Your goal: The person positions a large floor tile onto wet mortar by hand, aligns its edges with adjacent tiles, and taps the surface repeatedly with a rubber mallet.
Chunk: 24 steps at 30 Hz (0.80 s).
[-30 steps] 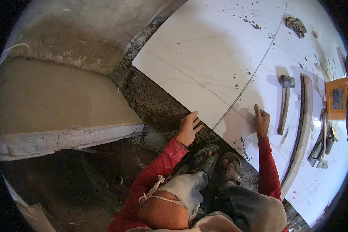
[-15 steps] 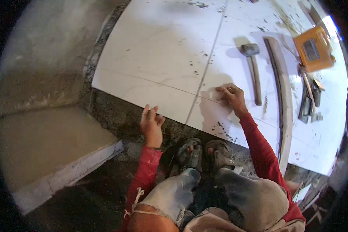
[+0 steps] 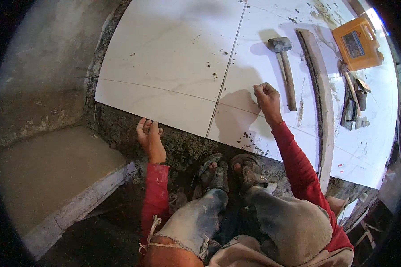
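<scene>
My left hand (image 3: 150,138) is at the front edge of the white floor tiles (image 3: 165,58), its fingers bent and drawn together. Whatever may be between them is too small to see. Above the tiles, to the right of a long joint, my right hand (image 3: 268,101) is closed in a pinch and throws a shadow on the surface. I cannot make out what the pinch holds. Just beyond it a mallet (image 3: 287,78) with a dark head and wooden handle lies on the tiles.
Right of the mallet lies a long straight bar (image 3: 318,93). A yellow jerrycan (image 3: 357,44) and several hand tools (image 3: 354,100) are farther right. Dark rough ground (image 3: 120,129) borders the tiles, beside a concrete step (image 3: 58,173) at left. Mortar crumbs (image 3: 250,141) dot the tiles.
My left hand has moved left along the tile edge, and its fingers have drawn closer together. My right hand has tightened into a pinch. The view has shifted slightly.
</scene>
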### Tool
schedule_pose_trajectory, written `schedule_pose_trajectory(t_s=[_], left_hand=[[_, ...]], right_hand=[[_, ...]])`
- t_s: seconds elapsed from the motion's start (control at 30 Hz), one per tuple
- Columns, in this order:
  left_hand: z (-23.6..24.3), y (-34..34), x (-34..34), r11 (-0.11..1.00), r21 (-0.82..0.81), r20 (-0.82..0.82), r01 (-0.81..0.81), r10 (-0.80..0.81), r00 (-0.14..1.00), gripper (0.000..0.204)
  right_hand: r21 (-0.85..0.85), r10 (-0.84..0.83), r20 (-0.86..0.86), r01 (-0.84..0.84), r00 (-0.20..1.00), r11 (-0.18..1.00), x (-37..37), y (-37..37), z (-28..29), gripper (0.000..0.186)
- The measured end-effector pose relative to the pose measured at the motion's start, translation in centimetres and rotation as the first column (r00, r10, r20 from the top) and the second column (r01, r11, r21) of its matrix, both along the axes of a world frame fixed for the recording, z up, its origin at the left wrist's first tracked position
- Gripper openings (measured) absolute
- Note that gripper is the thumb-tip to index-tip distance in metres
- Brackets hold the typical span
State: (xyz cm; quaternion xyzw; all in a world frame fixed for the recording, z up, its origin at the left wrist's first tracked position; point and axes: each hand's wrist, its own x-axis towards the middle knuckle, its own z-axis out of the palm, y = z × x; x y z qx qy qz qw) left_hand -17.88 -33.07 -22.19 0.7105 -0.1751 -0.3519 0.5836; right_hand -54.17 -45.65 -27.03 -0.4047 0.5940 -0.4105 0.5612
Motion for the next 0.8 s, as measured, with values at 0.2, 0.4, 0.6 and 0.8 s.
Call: schedule_pose_trajectory(t_s=[0.2,0.4,0.6,0.8], left_hand=[[-1.0,0.4,-0.3,0.999,0.021,0.044,0.033,-0.034,0.998,0.043],[-1.9,-3.3,7.8,0.988,0.150,0.312,-0.036,-0.013,0.950,0.039],[-3.3,-12.1,26.3,0.985,-0.117,0.492,-0.126,0.167,0.854,0.038],[-2.6,-17.7,41.1,0.898,0.322,0.821,-0.300,-0.107,0.561,0.060]], right_hand=[[-0.147,0.179,-0.264,-0.223,0.948,0.964,2.9,1.1,1.3,0.033],[0.018,0.532,-0.706,-0.739,0.468,0.674,10.5,-3.2,4.0,0.024],[-0.246,0.349,-0.852,-0.887,0.390,0.390,19.5,-12.1,1.5,0.048],[-0.225,0.117,-0.952,-0.908,0.282,0.353,28.4,-17.8,-1.8,0.067]])
